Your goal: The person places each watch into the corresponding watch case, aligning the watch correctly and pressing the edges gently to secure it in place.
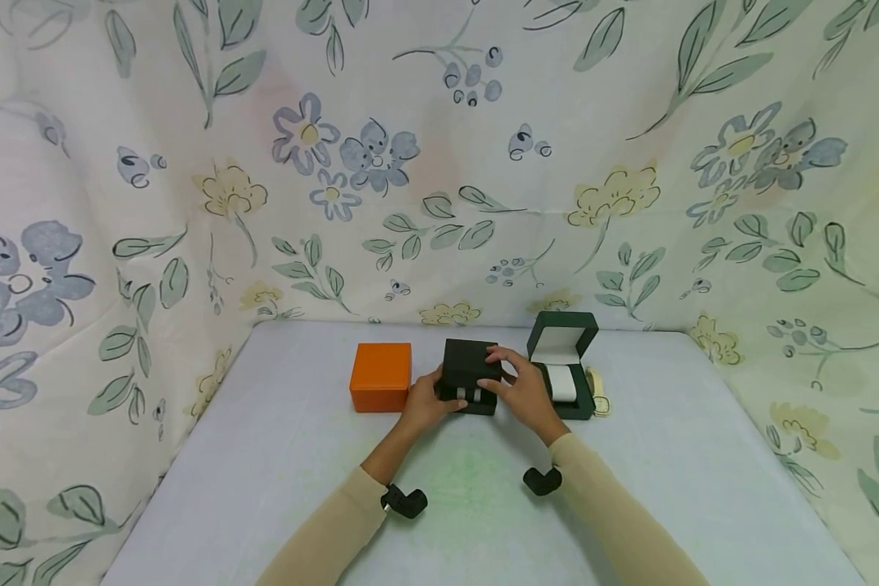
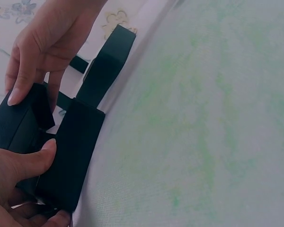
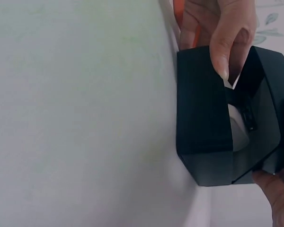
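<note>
A black hinged box (image 1: 470,358) sits on the table with its lid part-way up. Inside, a dark band crosses a white cushion (image 3: 237,127). My left hand (image 1: 426,401) holds the base from the left side, its thumb (image 2: 40,161) laid along the front edge. From the right, my right hand (image 1: 523,389) grips the lid between thumb and fingers. That lid (image 3: 274,71) stands apart from the base in the right wrist view. Part of the cushion is hidden by the lid and my fingers.
Left of the black box stands a closed orange box (image 1: 381,376). On the right is an open green box (image 1: 581,399) with a white cushion, and a gold-coloured watch (image 1: 596,392) lies against its right side. Floral cloth (image 1: 447,203) hangs behind the white-covered table (image 1: 300,456).
</note>
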{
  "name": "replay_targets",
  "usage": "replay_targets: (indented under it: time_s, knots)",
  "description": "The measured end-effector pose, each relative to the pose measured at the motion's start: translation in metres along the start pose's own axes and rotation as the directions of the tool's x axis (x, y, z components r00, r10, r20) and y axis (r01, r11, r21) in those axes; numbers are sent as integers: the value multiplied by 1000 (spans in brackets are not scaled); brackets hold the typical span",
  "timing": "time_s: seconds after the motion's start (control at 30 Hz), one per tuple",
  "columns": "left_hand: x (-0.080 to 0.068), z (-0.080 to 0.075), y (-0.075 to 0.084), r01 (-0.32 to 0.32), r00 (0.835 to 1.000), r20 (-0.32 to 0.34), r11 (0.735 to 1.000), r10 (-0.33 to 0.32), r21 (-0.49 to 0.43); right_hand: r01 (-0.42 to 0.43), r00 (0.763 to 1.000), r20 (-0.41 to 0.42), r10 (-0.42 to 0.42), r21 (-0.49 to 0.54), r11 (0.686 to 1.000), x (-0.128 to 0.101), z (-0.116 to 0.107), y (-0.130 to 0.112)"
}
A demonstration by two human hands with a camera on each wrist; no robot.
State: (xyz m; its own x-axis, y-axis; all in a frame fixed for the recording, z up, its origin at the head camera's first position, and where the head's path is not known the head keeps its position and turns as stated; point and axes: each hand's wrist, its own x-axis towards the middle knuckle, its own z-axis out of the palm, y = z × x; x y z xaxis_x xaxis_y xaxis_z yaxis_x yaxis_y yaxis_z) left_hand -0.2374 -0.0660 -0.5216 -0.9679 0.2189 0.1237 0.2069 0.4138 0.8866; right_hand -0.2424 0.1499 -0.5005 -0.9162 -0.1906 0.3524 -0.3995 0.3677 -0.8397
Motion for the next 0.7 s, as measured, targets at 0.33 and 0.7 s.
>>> replay_targets:
  time_s: [0.33,0.7]
  knots:
    - [0,0,-2,-13,1000,5,999,13,-36,33,999,-8,-33,2,999,-4,1,3]
    - [-2,1,1,-2,1000,1,1000,2,-30,51,999,-11,-51,2,999,-7,3,3]
